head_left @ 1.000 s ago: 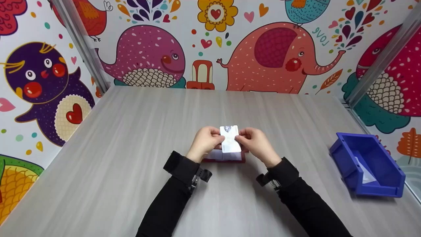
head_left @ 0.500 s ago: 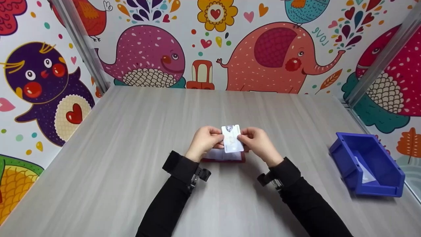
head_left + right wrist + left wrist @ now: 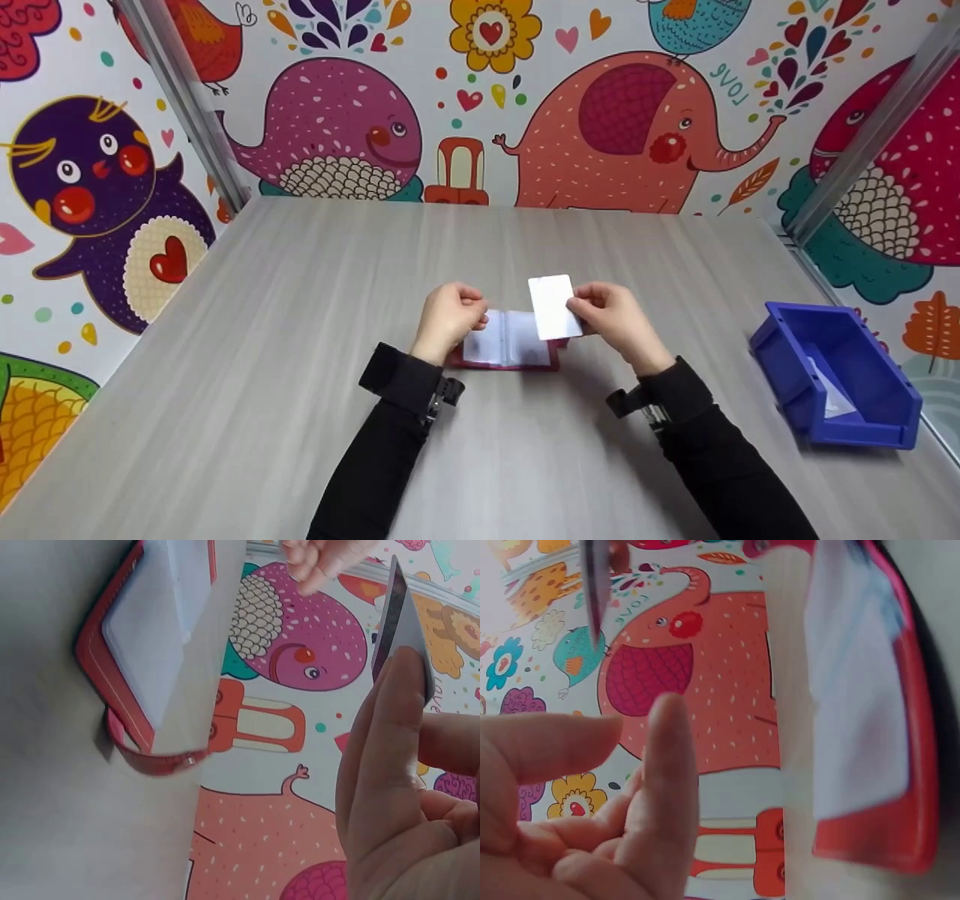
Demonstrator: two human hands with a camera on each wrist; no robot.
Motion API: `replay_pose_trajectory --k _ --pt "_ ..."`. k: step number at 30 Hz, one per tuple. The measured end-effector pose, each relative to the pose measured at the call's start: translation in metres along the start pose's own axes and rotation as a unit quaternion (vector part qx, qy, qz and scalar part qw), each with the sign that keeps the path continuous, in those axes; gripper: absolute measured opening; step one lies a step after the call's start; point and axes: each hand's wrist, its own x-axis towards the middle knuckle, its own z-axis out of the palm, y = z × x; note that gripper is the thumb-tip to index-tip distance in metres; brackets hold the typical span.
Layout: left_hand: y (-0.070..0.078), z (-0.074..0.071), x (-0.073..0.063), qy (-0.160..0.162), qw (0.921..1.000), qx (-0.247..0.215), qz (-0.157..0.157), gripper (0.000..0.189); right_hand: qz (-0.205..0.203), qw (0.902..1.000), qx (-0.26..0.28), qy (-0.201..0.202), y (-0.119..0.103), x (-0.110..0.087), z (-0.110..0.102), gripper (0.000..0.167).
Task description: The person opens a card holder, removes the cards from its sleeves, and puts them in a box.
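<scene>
My right hand (image 3: 619,322) pinches a white card (image 3: 553,306) by its right edge, between thumb and fingers. In the right wrist view the card (image 3: 405,634) appears nearly edge-on, raised off the table. Under and between the hands, a red card holder (image 3: 510,367) lies spread open, with clear whitish sleeves (image 3: 484,345) inside. A red strap (image 3: 154,763) with a snap sticks out from its side. Over the holder's left part is my left hand (image 3: 448,319), holding nothing; the left wrist view shows its thumb and forefinger (image 3: 671,765) apart.
A blue plastic bin (image 3: 862,435) stands at the table's right side, with a white piece (image 3: 834,394) inside. Printed walls (image 3: 472,247) border the grey table at the back and sides.
The left hand has let go of the card and drawn left. The right hand has moved the card right and slightly up, now showing a plain white face. More of the card holder shows.
</scene>
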Motion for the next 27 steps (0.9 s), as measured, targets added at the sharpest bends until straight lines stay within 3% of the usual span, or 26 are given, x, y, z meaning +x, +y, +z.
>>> replay_pose_trajectory --k 3,8,19,27 --pt "-0.004 -0.003 0.001 0.028 0.9954 0.090 0.020 0.023 0.001 0.9999 -0.015 0.006 0.000 -0.001 -0.007 0.025" --pt "-0.012 -0.008 0.003 0.072 0.9751 0.204 0.049 0.021 0.002 0.9992 -0.036 0.017 0.000 -0.005 -0.020 0.028" --pt "-0.023 -0.012 0.005 0.087 0.9483 0.302 0.046 0.024 0.035 0.9982 -0.044 0.019 -0.006 -0.013 -0.056 0.041" --pt "-0.027 -0.011 0.005 0.063 0.9376 0.341 0.023 0.018 0.041 0.9981 -0.038 0.026 -0.002 -0.023 -0.085 0.042"
